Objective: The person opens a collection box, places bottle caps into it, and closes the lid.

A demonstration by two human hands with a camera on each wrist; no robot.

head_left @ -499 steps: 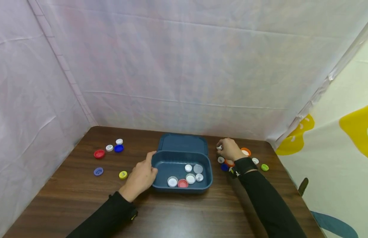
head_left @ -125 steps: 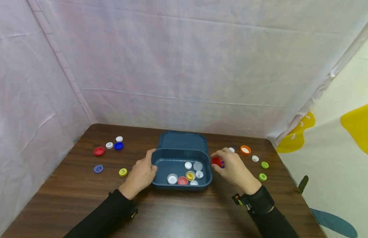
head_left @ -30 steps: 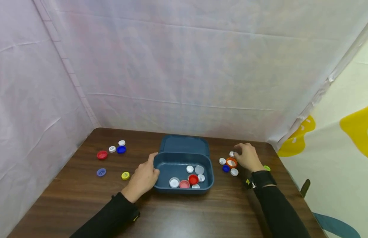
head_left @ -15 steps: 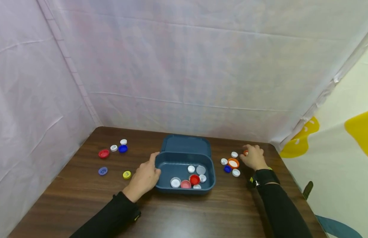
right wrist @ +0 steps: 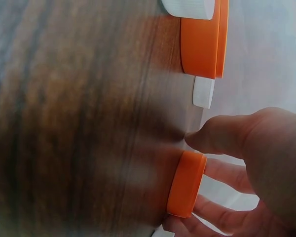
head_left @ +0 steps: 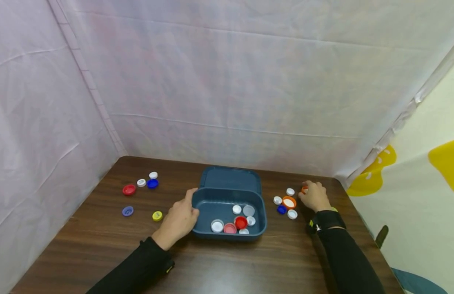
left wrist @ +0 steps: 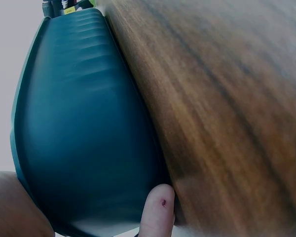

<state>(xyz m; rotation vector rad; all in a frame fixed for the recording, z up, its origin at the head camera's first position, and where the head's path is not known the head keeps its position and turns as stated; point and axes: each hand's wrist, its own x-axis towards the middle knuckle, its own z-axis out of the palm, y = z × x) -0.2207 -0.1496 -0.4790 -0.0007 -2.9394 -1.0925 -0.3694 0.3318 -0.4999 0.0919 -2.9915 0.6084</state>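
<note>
My left hand (head_left: 178,220) grips the left wall of a blue-grey plastic box (head_left: 208,207), whose flap lid lies open behind it. In the left wrist view, a fingertip (left wrist: 158,210) presses low on the box's outer side. Inside the box lie several bottle caps, among them a red cap (head_left: 241,222) and a pinkish cap (head_left: 230,228). At the right, my right hand (head_left: 316,197) holds an orange cap (right wrist: 186,183) between thumb and fingers, the cap standing at the tabletop. Part of that cap hides behind the fingers.
Left of the right hand lie a larger orange cap (head_left: 294,203), a blue cap (head_left: 282,209) and several white caps. A lime-green sliver (head_left: 334,209) shows beside the right wrist. On the far left are a red cap (head_left: 129,190), a yellow cap (head_left: 157,216) and several others.
A red cap has gone into the box, and the larger orange cap now lies among the nearby white caps. My right hand has moved right, onto the other orange cap; my left stays on the box.
</note>
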